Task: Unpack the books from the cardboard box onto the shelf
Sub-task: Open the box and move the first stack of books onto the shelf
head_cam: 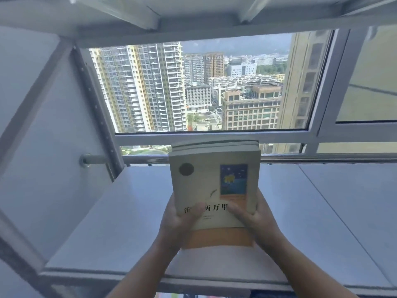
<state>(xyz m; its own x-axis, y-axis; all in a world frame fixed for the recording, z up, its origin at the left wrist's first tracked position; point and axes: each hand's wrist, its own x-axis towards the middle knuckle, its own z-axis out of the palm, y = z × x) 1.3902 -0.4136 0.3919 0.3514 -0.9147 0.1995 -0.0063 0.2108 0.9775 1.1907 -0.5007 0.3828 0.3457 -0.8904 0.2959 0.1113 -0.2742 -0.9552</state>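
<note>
1. Two hands hold one stack of books [214,183] flat at its near end. The left hand [182,218] grasps the left edge with its thumb on the pale top cover. The right hand [257,216] grasps the right edge the same way. The stack is over the grey shelf [103,229], roughly mid-width.
2. Risk, nearest first: the books are loose and gripped only at the near end. If the far end dips, the upper books could slide forward and fan apart.
3. Risk at the shelf's front lip: a stack set down too close to it could tip back toward the person.
4. Risk farther in: the shelf looks open at the back, with only a metal rail [129,158] before the window [193,87]. A firm push could send books off the rear edge.
5. Hidden, nearest first: both forearms are cut off by the bottom edge, and the cardboard box is out of view, so the number of books left cannot be judged.
6. Fingers under the stack are hidden. It is unclear whether the stack touches the shelf, or how many books it holds. Thumbs cover part of the title.
7. Overhead, the upper shelf's underside [193,18] is blurred.
</note>
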